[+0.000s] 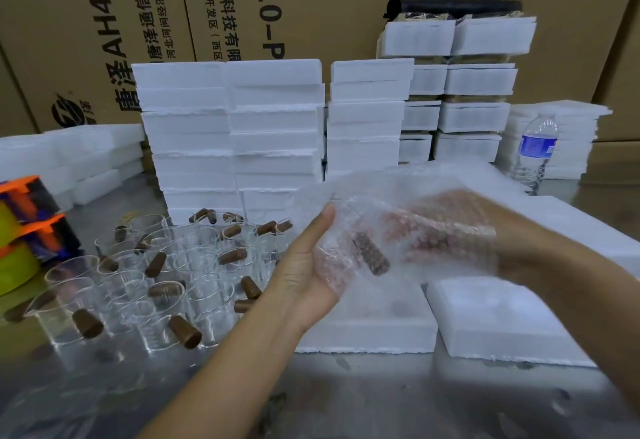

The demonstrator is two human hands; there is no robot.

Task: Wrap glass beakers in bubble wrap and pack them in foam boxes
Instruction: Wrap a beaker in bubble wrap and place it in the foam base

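Note:
Both hands hold a beaker with a brown cork (371, 253) that is wrapped in a sheet of bubble wrap (391, 196), above the table's middle. My left hand (304, 265) cups the bundle's left end, thumb up along it. My right hand (460, 231) grips the right side, its fingers seen blurred through the wrap. Below the bundle lie two open white foam boxes (367, 331) (505, 328). Several bare glass beakers (138, 286) with brown corks stand at the left.
Stacks of white foam boxes (235, 127) rise behind the work area, more at back right (460, 85). A water bottle (535, 154) stands at the right. Orange tape dispensers with yellow tape (24, 231) sit at the far left. Cardboard cartons (207, 6) form the back wall.

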